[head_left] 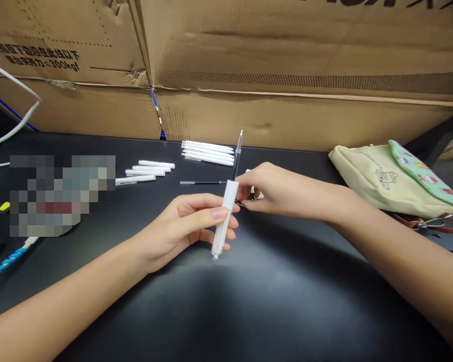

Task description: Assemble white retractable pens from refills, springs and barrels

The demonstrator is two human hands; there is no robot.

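My left hand (191,223) is closed round a white pen barrel (224,221), held nearly upright over the black table (249,301). A dark refill (237,156) sticks out of the barrel's top, its tip pointing up. My right hand (275,191) sits just right of the barrel, fingers pinched on small parts that I cannot make out. A loose thin refill (202,182) lies flat on the table behind the hands.
A row of white pens (207,152) lies at the back near the cardboard boxes (287,75). More white pen parts (147,171) lie to the left. A cream pouch (392,176) rests at the right. Cables (7,259) run along the left edge.
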